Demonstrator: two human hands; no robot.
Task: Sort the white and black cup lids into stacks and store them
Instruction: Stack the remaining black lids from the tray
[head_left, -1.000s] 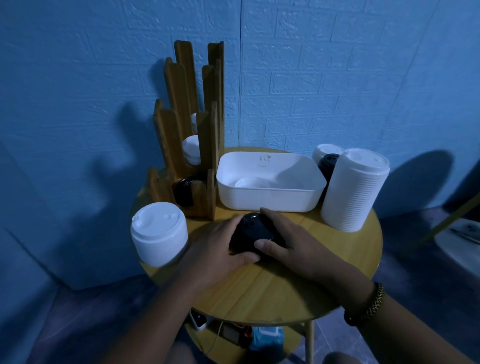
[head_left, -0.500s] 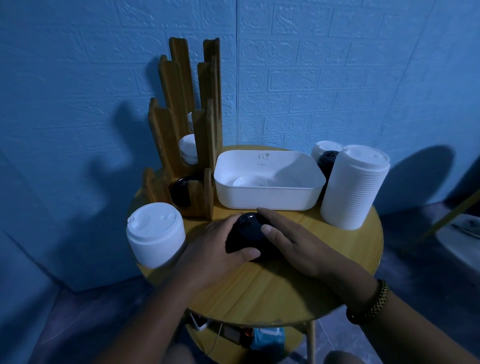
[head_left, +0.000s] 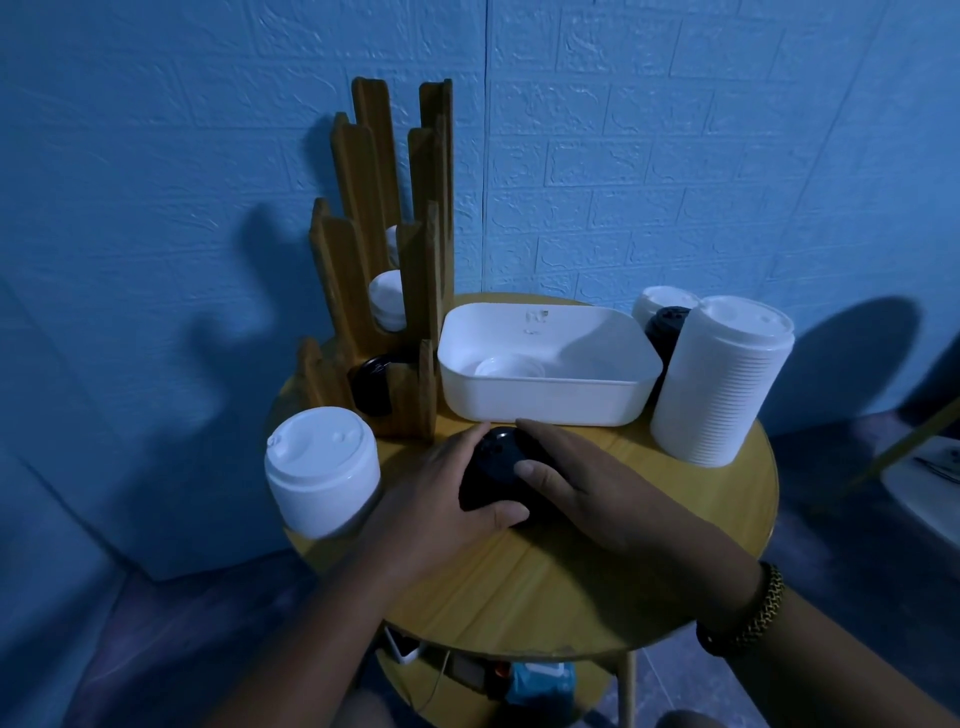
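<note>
Black cup lids (head_left: 493, 473), a short stack on the round wooden table (head_left: 571, 592) just in front of the white tub (head_left: 545, 405), are cupped between the left hand (head_left: 434, 501) and right hand (head_left: 589, 486), fingers curled round both sides, probably so the stack is squared before storage in the wooden rack (head_left: 358, 270).

I log the black lid stack (head_left: 493, 473) in the grip as smooth plastic with a faint sheen.
Beyond the grip: white tub (head_left: 545, 402), matt plastic.
Right of the grip: tall white lid stack (head_left: 722, 384), ribbed matt plastic.
Beyond-left: slatted rack (head_left: 363, 249), dull wood.
Under the grip: table (head_left: 571, 587), smooth wood grain.
</note>
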